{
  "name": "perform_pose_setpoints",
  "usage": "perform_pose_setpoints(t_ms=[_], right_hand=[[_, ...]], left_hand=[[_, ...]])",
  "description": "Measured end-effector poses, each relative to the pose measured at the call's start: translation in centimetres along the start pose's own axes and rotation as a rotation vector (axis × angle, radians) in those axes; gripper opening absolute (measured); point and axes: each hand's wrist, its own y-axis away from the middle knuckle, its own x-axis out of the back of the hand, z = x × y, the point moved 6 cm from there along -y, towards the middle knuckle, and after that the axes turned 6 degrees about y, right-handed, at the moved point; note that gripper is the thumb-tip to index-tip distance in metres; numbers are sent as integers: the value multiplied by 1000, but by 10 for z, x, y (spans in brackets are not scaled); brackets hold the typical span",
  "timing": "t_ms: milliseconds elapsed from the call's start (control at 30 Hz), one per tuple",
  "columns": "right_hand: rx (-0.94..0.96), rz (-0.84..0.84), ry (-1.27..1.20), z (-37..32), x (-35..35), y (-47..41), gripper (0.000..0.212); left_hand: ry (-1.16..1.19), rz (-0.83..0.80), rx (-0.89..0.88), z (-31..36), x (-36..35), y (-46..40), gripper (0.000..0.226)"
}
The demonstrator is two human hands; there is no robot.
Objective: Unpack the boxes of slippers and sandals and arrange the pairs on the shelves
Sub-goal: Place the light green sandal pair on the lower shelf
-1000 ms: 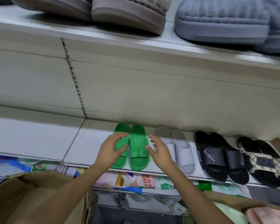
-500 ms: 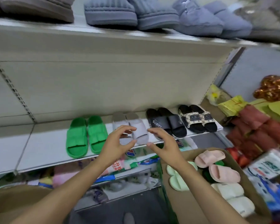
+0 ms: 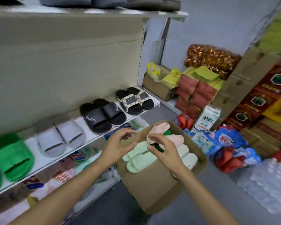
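Hovering empty with fingers loosely curled, left hand (image 3: 118,143) and right hand (image 3: 163,149) sit above the box (image 3: 152,189); mint slippers (image 3: 136,157) directly beneath look light, soft foam, best pinched at the straps.

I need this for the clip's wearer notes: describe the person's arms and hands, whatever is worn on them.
Both forearms are bare as far as the frame shows: no sleeves and no gloves. The left hand shows no ring, watch or band. The right hand has bare fingers too; something small sits at the edge of its wrist, too blurred to tell what it is.
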Motion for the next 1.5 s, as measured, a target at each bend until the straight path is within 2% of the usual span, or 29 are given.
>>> perform_pose_setpoints(t_ms=[233, 433, 667, 800, 933, 1000, 1100, 1233, 1367, 1500], right_hand=[[-222, 58, -32, 119, 56, 11, 31], [-480, 43, -95, 214, 46, 26, 29], [-719, 7, -217, 289, -19, 22, 33], [-905, 21, -311, 327, -76, 17, 29], [-1108, 15, -421, 358, -141, 22, 37], [-1210, 31, -494, 368, -170, 26, 48], [-1260, 46, -573, 373, -202, 26, 64], [-1232, 175, -714, 373, -216, 15, 55], [-1231, 303, -675, 376, -200, 22, 56], [-1204, 326, -601, 374, -176, 35, 70]], left_hand=[[-66, -133, 147, -59, -110, -54, 33], [-68, -128, 400, -148, -153, -65, 27], [-166, -281, 514, -249, -164, -82, 27], [-269, -300, 562, -316, -150, -91, 27], [-332, -271, 748, -387, -134, -95, 48], [-339, -268, 857, -418, -129, -96, 60], [-362, -282, 904, -443, -128, -101, 68], [-496, -326, 893, -452, -126, -100, 66], [-283, -325, 1014, -441, -123, -84, 65], [17, -307, 1168, -412, -129, -58, 57]])
